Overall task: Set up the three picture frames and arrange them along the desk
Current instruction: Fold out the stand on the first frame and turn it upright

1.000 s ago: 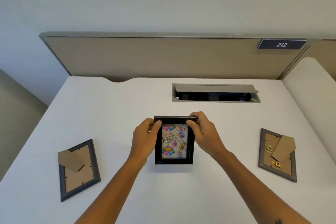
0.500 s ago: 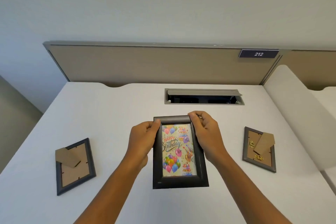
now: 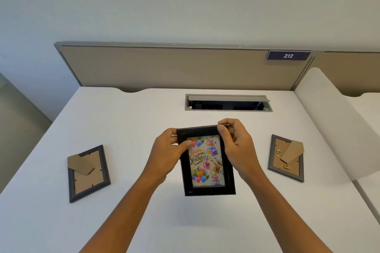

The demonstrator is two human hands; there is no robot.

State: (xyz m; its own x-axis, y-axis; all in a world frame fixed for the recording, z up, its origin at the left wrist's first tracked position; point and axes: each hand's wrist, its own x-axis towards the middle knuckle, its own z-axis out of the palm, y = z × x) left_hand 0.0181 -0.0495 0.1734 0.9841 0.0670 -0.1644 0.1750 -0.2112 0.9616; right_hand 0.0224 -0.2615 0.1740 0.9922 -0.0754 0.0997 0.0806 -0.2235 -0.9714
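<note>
A black picture frame [image 3: 206,188] with a colourful "Happy Birthday" card is held above the middle of the white desk [image 3: 127,129], picture side up and tilted towards me. My left hand [image 3: 167,154] grips its upper left edge. My right hand [image 3: 236,148] grips the upper right corner, thumb on the front. A grey frame [image 3: 88,173] lies face down at the left, its cardboard stand folded out. A second grey frame [image 3: 286,158] lies face down at the right, stand raised, gold hangers showing.
An open cable hatch [image 3: 228,103] is set into the desk behind the hands. A beige partition [image 3: 174,68] with a "212" label [image 3: 288,55] closes the back edge. A white divider [image 3: 324,121] borders the right side; the floor drops off at the left.
The black frame has tipped back from nearly upright to leaning towards me and has lifted off the desk. Both hands kept their grip near its top; the view shifted slightly.
</note>
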